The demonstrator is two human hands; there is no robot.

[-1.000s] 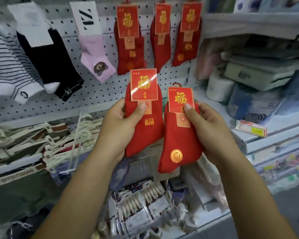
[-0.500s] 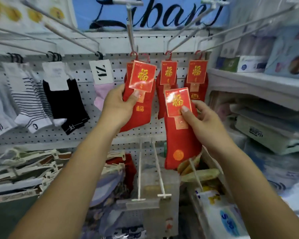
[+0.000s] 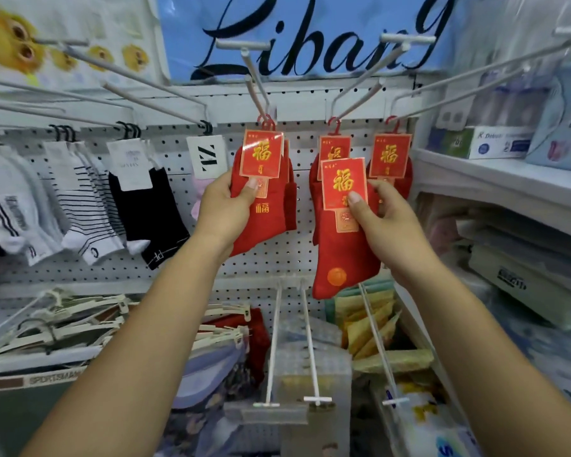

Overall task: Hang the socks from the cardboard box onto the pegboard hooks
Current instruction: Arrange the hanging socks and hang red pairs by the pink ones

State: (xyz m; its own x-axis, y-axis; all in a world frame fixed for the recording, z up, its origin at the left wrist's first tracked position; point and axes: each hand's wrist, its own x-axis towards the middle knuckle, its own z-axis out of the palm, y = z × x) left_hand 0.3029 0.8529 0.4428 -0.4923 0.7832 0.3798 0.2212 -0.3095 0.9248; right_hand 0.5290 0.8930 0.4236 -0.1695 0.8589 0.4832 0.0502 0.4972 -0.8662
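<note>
Left hand (image 3: 223, 212) lifted left sock (image 3: 261, 222) up to hook (image 3: 255, 82); right sock (image 3: 340, 255) higher

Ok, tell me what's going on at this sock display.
A person is stocking red socks on the pegboard. The left hand grips one carded pair under a hook; whether it is hooked, I cannot tell. The right hand pinches a second pair by its card, in front of the hanging pair on the next hook, not yet hung.

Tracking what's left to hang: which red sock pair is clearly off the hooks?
The pair in the right hand: its card sits below the hooks, overlapping the middle hung pair.
</note>
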